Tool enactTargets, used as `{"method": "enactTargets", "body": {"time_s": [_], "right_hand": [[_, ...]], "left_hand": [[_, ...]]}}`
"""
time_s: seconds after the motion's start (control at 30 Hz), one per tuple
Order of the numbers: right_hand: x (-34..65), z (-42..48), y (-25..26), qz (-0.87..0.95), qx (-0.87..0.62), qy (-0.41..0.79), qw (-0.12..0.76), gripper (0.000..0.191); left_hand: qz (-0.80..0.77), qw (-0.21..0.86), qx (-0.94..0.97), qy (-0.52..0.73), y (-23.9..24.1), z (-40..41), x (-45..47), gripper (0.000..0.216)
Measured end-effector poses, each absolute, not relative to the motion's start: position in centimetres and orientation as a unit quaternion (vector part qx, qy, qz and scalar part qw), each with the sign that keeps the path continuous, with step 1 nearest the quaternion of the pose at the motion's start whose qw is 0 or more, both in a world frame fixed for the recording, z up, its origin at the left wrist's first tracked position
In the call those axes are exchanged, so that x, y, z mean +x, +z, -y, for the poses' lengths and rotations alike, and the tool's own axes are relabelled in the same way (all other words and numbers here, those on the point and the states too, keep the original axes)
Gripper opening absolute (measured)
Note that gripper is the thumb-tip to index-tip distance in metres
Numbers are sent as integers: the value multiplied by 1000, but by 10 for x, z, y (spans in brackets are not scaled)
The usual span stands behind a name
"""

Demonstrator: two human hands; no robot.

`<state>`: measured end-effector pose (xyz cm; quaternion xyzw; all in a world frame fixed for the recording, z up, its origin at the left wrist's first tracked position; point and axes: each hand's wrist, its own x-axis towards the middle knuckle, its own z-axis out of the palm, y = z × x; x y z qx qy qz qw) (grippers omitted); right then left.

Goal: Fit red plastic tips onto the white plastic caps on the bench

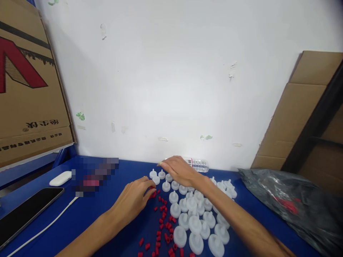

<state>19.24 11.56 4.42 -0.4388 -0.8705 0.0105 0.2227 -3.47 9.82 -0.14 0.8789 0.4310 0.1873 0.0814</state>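
Several white disc-shaped plastic parts with short stems [187, 210] stand in rows on the blue table [112, 210]. Beside them lie several small red caps [163, 221], scattered to their left. My left hand [134, 200] rests on the table with its fingertips pinching a red cap at the near end of the back row. My right hand [178, 169] reaches over the far white parts, fingers spread flat and pointing left, touching or hovering just above them.
A dark phone [24, 214], a white cable [45, 228] and a small white case [60, 178] lie at the left. A cardboard box [26, 89] leans at the far left. A black plastic bag [294, 207] sits at the right, a clear bottle [199, 165] by the wall.
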Motion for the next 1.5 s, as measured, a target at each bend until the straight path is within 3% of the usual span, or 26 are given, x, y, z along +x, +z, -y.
{"method": "enactTargets", "body": {"time_s": [0.3,0.57,0.73,1.0,1.13,1.5], "right_hand": [[328,-56,25,734,-578,-23,357,51],[388,-39,-29,578,-644,108,489,70],[386,-44,-36,574,-622,168,506,70],[361,-34,-34,608,-584,251,475,66],[358,-31,-31,623,-574,256,465,63],[366,-36,-35,614,-589,193,489,69]], "left_hand": [[-420,86,883,194,-7,-95,-31,23],[-443,52,861,245,6,-93,-32,40],[-515,-1,811,279,3,-118,-48,42],[-544,-17,813,208,-14,-138,-58,49],[-569,-36,804,168,-16,-141,-62,54],[-634,-82,761,110,-31,-151,-66,45]]}}
